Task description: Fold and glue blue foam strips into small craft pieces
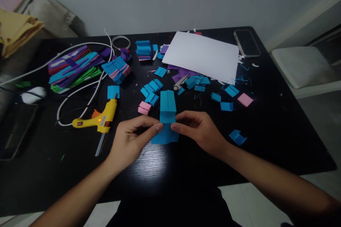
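Note:
Between my two hands is a folded piece of blue paper [168, 102], its upper part creased down the middle and its lower part flaring out toward me. My left hand [134, 136] pinches its left edge between thumb and fingers. On the opposite edge, my right hand [199, 129] pinches it the same way. Just beyond the hands lie small folded blue pieces [152, 87] and a pink folded piece [144, 107]. A single blue folded piece [238, 137] rests to the right of my right hand.
A yellow glue gun [106, 115] with a lit orange light lies left, its nozzle on a blue square. White cable [90, 101] loops behind it. Bundled coloured strips [74, 65], white paper sheets [202, 55], scissors [180, 82] and a phone [247, 43] occupy the table's far side.

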Available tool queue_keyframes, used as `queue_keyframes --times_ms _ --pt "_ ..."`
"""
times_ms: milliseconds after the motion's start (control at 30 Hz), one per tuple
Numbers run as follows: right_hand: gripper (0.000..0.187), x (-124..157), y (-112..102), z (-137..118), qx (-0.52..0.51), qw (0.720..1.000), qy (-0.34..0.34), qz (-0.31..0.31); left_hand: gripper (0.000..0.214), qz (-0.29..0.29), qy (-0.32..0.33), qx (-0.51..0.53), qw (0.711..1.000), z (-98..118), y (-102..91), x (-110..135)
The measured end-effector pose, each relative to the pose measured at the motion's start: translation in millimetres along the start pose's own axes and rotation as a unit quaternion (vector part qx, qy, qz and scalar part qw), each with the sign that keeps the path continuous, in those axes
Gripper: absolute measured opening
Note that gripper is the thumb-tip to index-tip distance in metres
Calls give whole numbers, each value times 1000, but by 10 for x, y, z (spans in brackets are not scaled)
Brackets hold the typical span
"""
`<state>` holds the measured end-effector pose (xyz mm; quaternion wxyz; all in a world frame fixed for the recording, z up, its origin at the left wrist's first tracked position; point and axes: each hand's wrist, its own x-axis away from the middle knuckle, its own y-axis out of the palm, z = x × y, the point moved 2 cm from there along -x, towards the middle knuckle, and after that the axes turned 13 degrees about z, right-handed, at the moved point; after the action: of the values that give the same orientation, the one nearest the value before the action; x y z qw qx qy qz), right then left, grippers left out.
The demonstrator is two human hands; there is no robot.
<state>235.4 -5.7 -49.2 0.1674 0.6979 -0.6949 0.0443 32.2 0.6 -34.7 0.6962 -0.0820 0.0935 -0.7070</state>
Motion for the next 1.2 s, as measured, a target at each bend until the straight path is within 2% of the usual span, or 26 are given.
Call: queue_keyframes --times_ms 133,333,567,767,967,1067,1133,1200 --pt "28 -15 -5 15 -17 1000 6 16 8 -33 -9 3 999 -6 18 -1" --pt "24 -24 -30 24 43 998 -26 48 8 -57 -30 10 998 -12 73 -8" --pt "17 -10 7 44 1 1000 -14 21 15 -42 -88 78 992 -37 99 6" --pt "17 15 19 -11 36 999 -26 27 5 -17 -55 85 995 -28 84 -5" --pt "7 19 9 -25 7 999 -32 -25 8 -20 -29 98 995 -15 69 -13" --pt "9 27 -18 -46 23 998 -43 -37 9 -29 -9 80 996 -8 41 -13" --pt "16 36 -31 -69 34 997 -52 -45 11 -26 17 53 998 -3 20 -6" --pt "20 42 -37 -86 37 997 -54 -43 12 -13 70 16 997 12 1 7"
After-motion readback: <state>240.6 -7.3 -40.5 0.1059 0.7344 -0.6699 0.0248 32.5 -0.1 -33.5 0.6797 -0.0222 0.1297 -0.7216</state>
